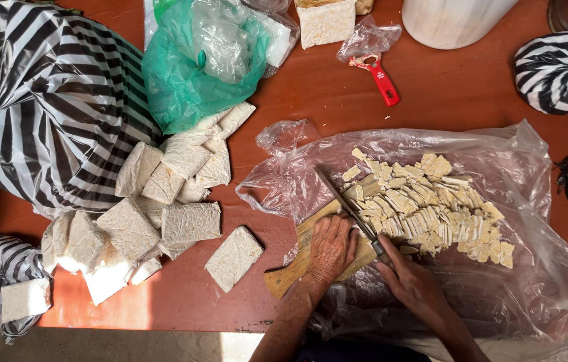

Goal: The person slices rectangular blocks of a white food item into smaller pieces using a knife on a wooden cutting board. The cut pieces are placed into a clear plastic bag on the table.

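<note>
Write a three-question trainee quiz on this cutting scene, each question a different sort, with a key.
1. True or false: the right hand holds the knife over the wooden cutting board.
2. Multiple choice: the cut tempeh strips lie mostly on A) the green plastic bag, B) the clear plastic sheet, C) the striped bag.
3. Fill in: the left hand rests palm down on the ____.

Key: 1 true; 2 B; 3 wooden cutting board. The wrapped tempeh blocks are piled on the person's left, apart from the board.
</note>
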